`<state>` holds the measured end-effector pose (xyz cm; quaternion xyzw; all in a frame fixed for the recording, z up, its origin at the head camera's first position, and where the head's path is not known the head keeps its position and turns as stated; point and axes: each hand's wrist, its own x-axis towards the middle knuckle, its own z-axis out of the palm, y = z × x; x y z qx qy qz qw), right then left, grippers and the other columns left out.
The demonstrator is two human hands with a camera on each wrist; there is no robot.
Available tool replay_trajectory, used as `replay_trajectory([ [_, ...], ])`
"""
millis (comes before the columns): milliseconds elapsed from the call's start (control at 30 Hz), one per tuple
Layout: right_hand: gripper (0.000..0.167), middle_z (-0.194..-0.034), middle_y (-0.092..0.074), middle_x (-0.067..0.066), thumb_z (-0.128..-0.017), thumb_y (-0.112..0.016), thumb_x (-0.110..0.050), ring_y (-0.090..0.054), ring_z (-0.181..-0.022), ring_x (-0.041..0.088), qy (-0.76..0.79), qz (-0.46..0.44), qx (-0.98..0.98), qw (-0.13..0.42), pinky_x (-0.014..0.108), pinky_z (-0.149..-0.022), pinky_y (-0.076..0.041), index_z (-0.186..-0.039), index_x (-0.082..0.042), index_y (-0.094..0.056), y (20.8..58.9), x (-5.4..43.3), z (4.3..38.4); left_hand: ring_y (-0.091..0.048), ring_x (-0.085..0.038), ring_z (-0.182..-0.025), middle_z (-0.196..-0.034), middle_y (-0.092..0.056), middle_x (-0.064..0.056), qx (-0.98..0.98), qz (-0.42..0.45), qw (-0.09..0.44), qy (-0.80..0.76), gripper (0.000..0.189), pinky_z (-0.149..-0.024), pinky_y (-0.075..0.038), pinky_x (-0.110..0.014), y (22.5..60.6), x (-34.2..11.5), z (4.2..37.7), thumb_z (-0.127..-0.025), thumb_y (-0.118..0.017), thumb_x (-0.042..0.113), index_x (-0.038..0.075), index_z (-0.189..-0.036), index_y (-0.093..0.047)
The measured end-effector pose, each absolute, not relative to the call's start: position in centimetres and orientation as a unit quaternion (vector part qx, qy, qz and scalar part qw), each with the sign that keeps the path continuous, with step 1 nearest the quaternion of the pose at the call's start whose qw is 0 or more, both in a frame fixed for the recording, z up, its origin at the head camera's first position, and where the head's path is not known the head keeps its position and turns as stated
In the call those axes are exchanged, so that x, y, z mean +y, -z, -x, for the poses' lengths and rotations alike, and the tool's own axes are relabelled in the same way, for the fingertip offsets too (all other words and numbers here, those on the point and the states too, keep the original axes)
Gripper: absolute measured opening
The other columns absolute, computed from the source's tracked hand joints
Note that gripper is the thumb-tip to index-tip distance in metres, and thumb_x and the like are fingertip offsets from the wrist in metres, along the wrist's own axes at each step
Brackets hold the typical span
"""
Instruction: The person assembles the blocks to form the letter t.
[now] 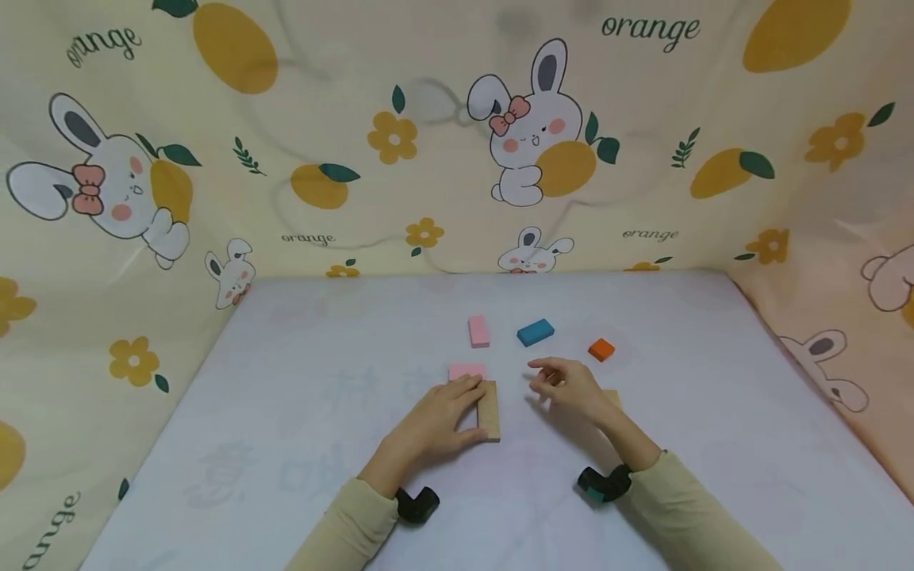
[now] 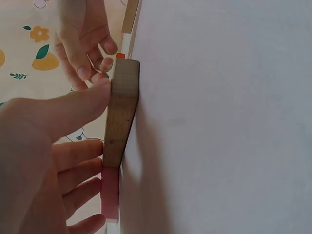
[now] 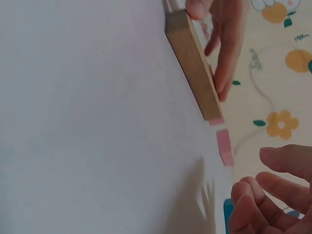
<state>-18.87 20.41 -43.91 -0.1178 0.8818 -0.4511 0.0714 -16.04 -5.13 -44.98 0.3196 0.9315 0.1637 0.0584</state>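
Note:
A plain wooden block (image 1: 489,416) lies flat on the white table, its long side pointing away from me. A pink block (image 1: 464,370) lies crosswise at its far end. My left hand (image 1: 439,416) rests over both, thumb on the wooden block's near end and fairly straight fingers at the far end and the pink block. In the left wrist view the thumb touches the wooden block's (image 2: 121,117) top edge. My right hand (image 1: 567,388) hovers to the right, fingers loosely bent, with nothing in it. Part of another wooden block (image 1: 612,397) shows behind the right wrist.
Farther back lie a second pink block (image 1: 479,331), a blue block (image 1: 535,332) and a small orange block (image 1: 601,349). A patterned cloth (image 1: 443,174) with rabbits and oranges hangs behind the table and along its sides. Each wrist wears a black device (image 1: 417,505).

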Motion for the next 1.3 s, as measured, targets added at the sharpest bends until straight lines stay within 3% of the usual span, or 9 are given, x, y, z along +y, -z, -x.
replay_trajectory([
  [900, 0.04, -0.081, -0.06, 0.006, -0.089, -0.068, -0.014, -0.049, -0.062, 0.004, 0.415, 0.109, 0.902, 0.056, 0.018, -0.05, -0.044, -0.123, 0.005, -0.061, 42.4, 22.7, 24.0, -0.036, -0.022, -0.146, -0.156, -0.037, -0.008, 0.936, -0.31, 0.066, -0.151, 0.069, -0.119, -0.034, -0.042, 44.8, -4.6, 16.0, -0.092, -0.06, 0.044, 0.009, -0.148, -0.038],
  [1300, 0.044, -0.072, -0.048, -0.001, -0.087, -0.069, -0.013, -0.041, -0.065, 0.009, 0.398, 0.087, 0.91, 0.075, 0.019, -0.053, -0.033, -0.127, 0.003, -0.059, 42.9, 23.0, 26.8, -0.04, -0.023, -0.143, -0.153, -0.042, -0.01, 0.936, -0.314, 0.054, -0.148, 0.07, -0.118, -0.036, -0.04, 44.6, -4.8, 16.0, -0.09, -0.064, 0.043, 0.008, -0.146, -0.041],
])
